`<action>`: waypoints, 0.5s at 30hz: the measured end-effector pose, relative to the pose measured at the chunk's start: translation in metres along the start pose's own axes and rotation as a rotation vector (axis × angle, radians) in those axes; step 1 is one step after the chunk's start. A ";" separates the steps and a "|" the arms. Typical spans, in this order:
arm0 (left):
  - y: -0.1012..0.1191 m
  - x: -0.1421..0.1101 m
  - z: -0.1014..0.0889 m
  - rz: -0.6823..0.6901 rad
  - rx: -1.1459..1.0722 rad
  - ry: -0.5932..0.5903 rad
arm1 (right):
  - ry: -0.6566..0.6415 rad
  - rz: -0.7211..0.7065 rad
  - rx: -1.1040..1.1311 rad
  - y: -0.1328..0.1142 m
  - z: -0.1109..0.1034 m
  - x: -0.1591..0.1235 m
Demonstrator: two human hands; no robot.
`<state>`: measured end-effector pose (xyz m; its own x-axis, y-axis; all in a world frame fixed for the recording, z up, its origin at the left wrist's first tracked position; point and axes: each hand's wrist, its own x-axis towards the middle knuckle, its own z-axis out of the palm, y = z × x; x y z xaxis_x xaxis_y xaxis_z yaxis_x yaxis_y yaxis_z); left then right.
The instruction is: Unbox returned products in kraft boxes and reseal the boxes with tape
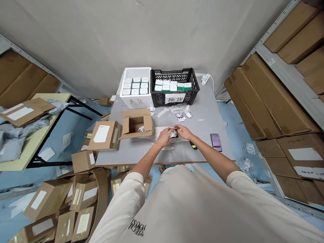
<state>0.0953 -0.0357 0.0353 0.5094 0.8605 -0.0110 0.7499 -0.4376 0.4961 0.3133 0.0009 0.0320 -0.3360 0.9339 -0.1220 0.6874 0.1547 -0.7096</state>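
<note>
A packing or storage room, perhaps for returned goods: taped cardboard boxes [84,193] pile on the blue floor [229,116], large cartons [275,98] fill metal shelves [272,65], and a crate [174,88] of small boxes sits on the table [207,116].

Reaching over the table's [210,114] near edge with left forearm [149,158] and right forearm [215,156], both bare, angled inward. Holding left hand [164,137] and right hand [184,132] close together, in from that edge, backs upward, fingers bent toward each other, fingertips partly hidden. Wearing pale sleeves [137,185], short, forearms uncovered.
</note>
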 end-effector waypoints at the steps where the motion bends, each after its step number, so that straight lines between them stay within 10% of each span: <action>1: -0.001 0.001 0.000 0.012 0.014 -0.013 | 0.010 -0.001 0.047 0.004 0.000 -0.001; 15: -0.004 0.013 -0.015 0.039 0.054 -0.066 | 0.023 -0.073 -0.133 0.000 0.005 -0.007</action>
<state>0.0925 -0.0185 0.0465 0.5643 0.8240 -0.0506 0.7497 -0.4858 0.4495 0.3122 -0.0073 0.0296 -0.3743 0.9255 -0.0569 0.7418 0.2621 -0.6173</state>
